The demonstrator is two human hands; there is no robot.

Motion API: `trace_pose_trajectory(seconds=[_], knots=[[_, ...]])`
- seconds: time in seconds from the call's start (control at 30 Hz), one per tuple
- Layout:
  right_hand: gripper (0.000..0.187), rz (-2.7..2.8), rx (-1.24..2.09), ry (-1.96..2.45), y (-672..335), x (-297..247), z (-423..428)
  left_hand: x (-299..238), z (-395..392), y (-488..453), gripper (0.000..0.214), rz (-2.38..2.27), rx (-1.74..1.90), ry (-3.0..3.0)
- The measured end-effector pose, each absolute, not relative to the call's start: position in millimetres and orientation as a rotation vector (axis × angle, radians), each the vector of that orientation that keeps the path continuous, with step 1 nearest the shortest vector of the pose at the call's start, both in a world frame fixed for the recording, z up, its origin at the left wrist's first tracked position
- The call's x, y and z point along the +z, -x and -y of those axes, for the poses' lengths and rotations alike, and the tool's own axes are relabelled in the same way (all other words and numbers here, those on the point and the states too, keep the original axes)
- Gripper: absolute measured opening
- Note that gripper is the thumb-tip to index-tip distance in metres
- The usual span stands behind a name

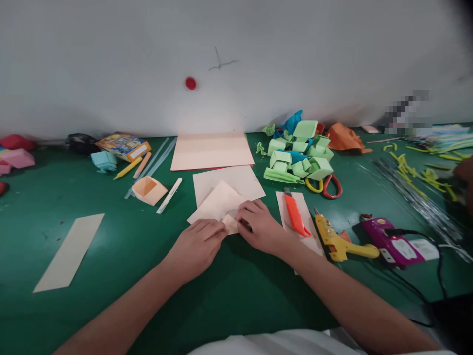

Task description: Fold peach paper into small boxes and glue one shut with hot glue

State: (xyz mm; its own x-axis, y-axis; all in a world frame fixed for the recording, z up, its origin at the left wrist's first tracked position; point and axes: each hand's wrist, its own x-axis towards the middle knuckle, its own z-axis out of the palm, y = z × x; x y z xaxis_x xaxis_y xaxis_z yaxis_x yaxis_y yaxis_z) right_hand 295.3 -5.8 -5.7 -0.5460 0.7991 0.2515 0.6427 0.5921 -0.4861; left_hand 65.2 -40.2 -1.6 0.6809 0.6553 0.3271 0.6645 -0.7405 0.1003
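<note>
Between my hands lies a pale peach sheet of paper (pixel 221 197), turned cornerwise, with its near corner folded up. My left hand (pixel 201 241) is closed on the left side of that folded part, fingertips pressed to it. My right hand (pixel 260 224) pinches the right side of the fold, thumb tucked beneath the fingers. Under the far part of this paper rests another pale sheet (pixel 240 177). A folded peach paper box (pixel 149 190) stands to the left, with a white pen (pixel 169 195) beside it. The fingers partly hide the fold.
On the right are an orange cutter (pixel 295 214) on paper strips, a yellow glue gun (pixel 340 239) and a purple power strip (pixel 393 241) with black cable. Green folded paper pieces (pixel 303 153) pile up behind scissors (pixel 332 186). A paper strip (pixel 70 254) lies left; peach sheets (pixel 212 150) lie behind.
</note>
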Motion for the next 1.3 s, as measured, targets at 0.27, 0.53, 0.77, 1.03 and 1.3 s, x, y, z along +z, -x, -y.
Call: trace_pose_trajectory(seconds=[0.27,0.53,0.77,1.03,1.3], knots=[[0.022,2.374,0.507,1.107,-297.0,-9.5,4.9,-1.3,41.9,-66.1,0.032,1.147,-0.473,2.87],[0.026,2.371,0.462,1.07,-296.7,-14.0,3.6,-2.7,42.3,-63.8,0.041,1.159,-0.429,2.871],[0.027,2.369,0.444,1.092,-295.0,-11.4,4.0,-5.9,40.5,-63.8,0.044,1.152,-0.39,2.869],[0.029,2.388,0.441,1.157,-292.4,-9.1,4.5,-11.3,43.6,-63.3,0.056,1.202,-0.334,2.864],[0.028,2.356,0.438,1.152,-291.4,-11.5,2.6,-14.4,60.9,-70.3,0.062,1.043,-0.22,2.825]])
